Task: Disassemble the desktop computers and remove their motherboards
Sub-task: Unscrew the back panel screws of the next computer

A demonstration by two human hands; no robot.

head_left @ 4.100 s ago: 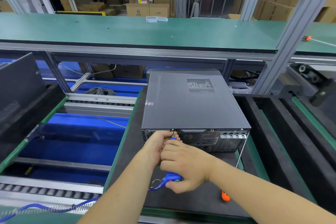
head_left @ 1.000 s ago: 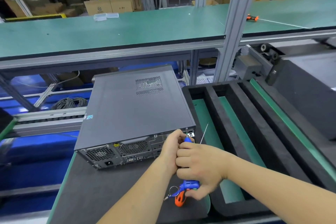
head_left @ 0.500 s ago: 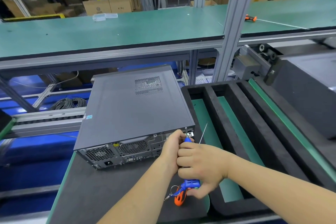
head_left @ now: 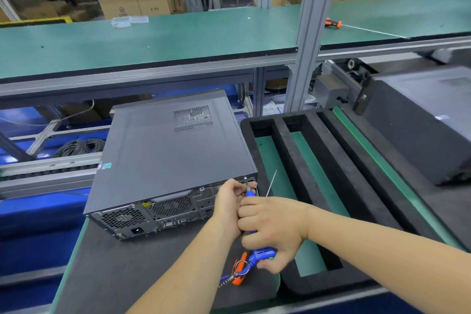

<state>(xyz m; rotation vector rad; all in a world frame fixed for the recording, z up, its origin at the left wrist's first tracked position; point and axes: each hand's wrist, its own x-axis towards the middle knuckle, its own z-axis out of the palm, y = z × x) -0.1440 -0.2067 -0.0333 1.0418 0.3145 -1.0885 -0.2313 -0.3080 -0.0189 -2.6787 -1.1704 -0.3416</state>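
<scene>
Gripping screwdriver (head_left: 257, 250) at case (head_left: 173, 150) edge

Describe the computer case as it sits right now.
The computer case is a dark grey metal box lying flat on a black mat, lid on, with a perforated vent on top. Its rear panel of fan grilles and ports faces the person. At its rear right corner, the left hand and a blue screwdriver meet it.

Dark work mat (head_left: 122, 270) bearing desktop computer (head_left: 173, 155), orange-handled screwdriver (head_left: 239, 279) beside black foam tray (head_left: 356, 176), green upper shelf (head_left: 178, 38) carrying another orange tool (head_left: 333, 23)
</scene>
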